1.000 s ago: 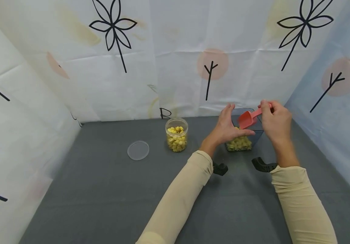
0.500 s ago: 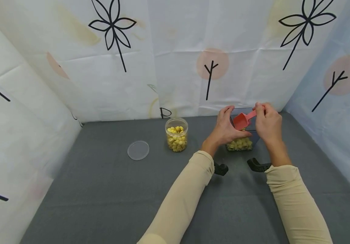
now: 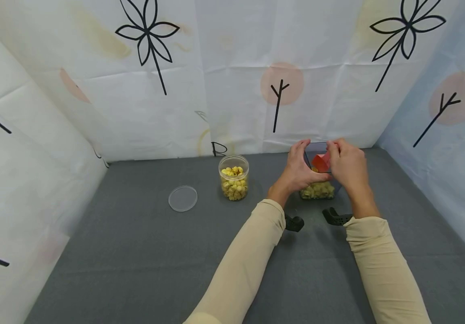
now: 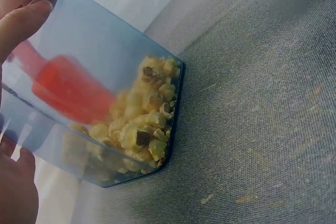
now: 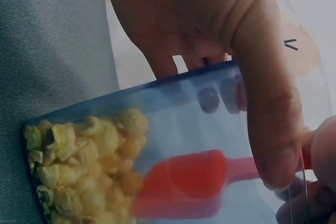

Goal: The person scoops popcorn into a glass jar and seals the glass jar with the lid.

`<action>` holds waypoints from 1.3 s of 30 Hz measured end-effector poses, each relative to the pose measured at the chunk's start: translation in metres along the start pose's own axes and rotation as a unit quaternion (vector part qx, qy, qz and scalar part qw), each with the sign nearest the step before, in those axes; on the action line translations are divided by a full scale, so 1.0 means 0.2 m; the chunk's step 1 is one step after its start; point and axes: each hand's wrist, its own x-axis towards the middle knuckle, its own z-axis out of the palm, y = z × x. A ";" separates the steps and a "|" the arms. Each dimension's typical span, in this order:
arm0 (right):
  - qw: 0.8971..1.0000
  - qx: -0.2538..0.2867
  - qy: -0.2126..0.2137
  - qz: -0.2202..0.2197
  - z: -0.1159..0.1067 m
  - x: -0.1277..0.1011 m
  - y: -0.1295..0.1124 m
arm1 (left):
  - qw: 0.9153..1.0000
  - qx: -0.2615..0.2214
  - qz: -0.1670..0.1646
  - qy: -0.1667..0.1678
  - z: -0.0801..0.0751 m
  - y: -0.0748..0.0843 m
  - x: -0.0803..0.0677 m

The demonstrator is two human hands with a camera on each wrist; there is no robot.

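Translucent blue container of yellow popcorn, steadied by left hand grip on its wall; red scoop inside, pinched by right hand.

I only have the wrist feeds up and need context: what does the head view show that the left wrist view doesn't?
Only the head view shows the round jar of popcorn, the loose clear lid on the grey cloth, and the right hand. Only the left wrist view shows the scoop's bowl against the popcorn. Both show the left hand gripping the tinted container and the red scoop.
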 end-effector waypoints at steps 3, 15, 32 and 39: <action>1.000 -0.014 -0.018 0.001 0.00 0.00 -0.01 | 1.000 -0.005 -0.001 0.000 0.00 0.00 0.00; 0.996 -0.037 -0.086 0.000 -0.01 0.01 -0.01 | 1.000 -0.028 -0.006 0.003 0.01 -0.01 0.00; 0.988 -0.014 -0.155 0.005 -0.06 0.04 -0.01 | 0.999 -0.030 -0.011 0.004 0.02 -0.01 0.00; 0.987 0.045 -0.137 0.064 -0.07 0.03 0.00 | 0.999 -0.044 -0.013 0.006 0.02 -0.02 -0.01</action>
